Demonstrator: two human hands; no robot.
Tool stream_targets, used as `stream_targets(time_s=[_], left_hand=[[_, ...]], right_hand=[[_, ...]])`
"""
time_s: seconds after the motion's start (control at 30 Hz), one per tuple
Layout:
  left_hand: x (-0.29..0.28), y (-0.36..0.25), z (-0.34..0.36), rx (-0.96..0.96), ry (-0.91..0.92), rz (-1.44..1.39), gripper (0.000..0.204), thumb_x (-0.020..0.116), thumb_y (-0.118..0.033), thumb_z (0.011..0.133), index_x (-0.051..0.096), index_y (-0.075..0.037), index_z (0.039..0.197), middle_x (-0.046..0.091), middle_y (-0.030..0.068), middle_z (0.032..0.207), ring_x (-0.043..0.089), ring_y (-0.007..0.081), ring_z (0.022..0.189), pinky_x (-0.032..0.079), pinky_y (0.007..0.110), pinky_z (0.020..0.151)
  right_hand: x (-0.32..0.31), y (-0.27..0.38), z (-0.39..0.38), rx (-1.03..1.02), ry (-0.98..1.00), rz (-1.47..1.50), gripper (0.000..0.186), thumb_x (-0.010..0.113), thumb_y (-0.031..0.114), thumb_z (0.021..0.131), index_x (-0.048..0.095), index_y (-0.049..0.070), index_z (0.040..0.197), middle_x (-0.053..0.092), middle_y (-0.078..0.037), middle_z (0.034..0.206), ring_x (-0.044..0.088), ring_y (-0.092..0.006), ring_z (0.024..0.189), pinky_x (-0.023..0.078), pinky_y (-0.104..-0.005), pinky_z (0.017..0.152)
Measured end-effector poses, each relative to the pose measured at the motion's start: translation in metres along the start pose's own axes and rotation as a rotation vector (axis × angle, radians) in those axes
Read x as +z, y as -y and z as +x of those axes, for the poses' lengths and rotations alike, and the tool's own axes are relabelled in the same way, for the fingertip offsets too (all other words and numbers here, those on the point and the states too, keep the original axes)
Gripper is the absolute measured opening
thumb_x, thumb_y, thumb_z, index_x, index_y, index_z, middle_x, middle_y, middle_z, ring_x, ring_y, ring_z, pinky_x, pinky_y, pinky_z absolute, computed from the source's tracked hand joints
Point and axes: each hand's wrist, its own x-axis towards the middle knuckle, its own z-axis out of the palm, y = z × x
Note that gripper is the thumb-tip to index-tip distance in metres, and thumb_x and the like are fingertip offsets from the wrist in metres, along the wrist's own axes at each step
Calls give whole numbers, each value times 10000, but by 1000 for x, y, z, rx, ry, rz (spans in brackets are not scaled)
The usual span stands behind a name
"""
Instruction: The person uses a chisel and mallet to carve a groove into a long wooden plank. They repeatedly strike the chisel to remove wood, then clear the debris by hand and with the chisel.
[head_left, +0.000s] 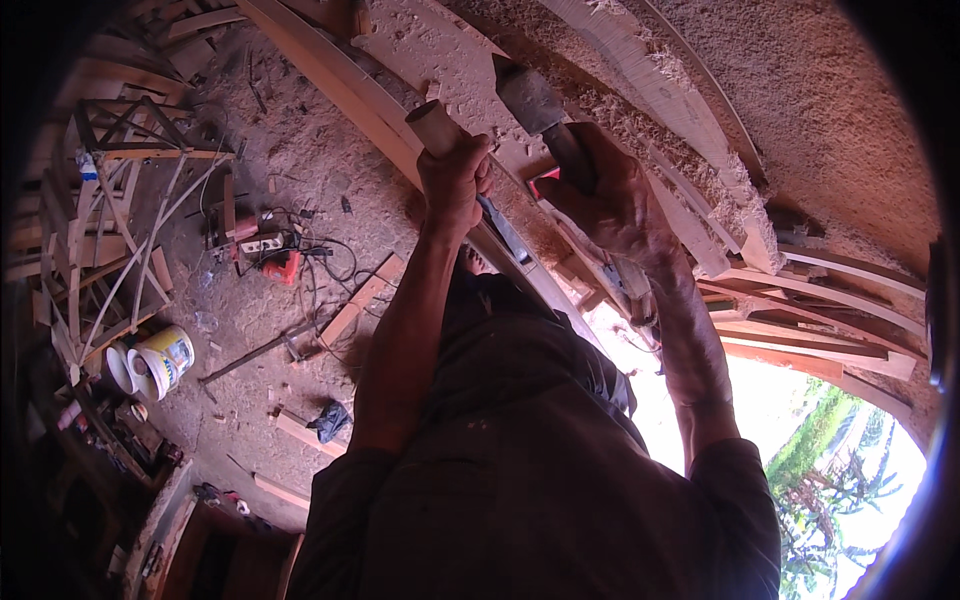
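My left hand point(452, 180) is closed around a round wooden handle point(430, 125), with a grey metal blade point(505, 228) showing below the fist over the long wooden board. To its right, my right hand point(605, 200) grips the dark shaft of a tool with a broad metal head point(522, 92) that points up and left. Both hands are over long pale timber pieces point(340, 85) strewn with wood chips. A small red object point(543, 180) shows partly behind my right hand.
Wooden frames point(130, 152) stand at the left, near white buckets point(160, 362). Cables, a power strip point(262, 243), a red tool point(280, 268) and offcuts lie on the dusty floor point(230, 420). Curved timber pieces point(820, 290) sit at the right, above a bright opening with greenery.
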Motion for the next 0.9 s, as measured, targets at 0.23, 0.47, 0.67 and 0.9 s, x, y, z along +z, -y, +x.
stream_targets(time_s=[0.23, 0.47, 0.67, 0.9], left_hand=[[37, -23, -27, 172, 47, 33, 212, 721, 3, 865, 529, -64, 806, 506, -1, 579, 446, 76, 407, 346, 258, 389], [5, -5, -20, 119, -5, 56, 175, 746, -52, 895, 578, -101, 892, 495, 5, 590, 433, 95, 415, 360, 277, 403], [-2, 3, -17, 111, -27, 46, 186, 751, -60, 893, 572, -111, 885, 487, 2, 594, 431, 94, 415, 358, 282, 403], [-22, -3, 2, -30, -30, -45, 186, 729, -73, 910, 559, -136, 869, 461, -17, 601, 400, 86, 426, 351, 287, 414]], right_hand=[[14, -18, -8, 36, -21, 24, 448, 791, 248, 895, 579, 26, 1221, 687, -181, 933, 706, -299, 825, 531, -427, 712], [13, -20, -16, 112, -66, 49, 406, 794, 257, 893, 596, 34, 1168, 680, -138, 864, 672, -230, 773, 516, -394, 695], [14, -32, -17, 122, -54, 53, 398, 792, 249, 896, 601, 35, 1172, 686, -134, 860, 662, -211, 770, 525, -384, 714], [16, -33, -12, 73, -67, 71, 414, 783, 233, 905, 589, 23, 1204, 697, -140, 912, 671, -223, 794, 538, -385, 738]])
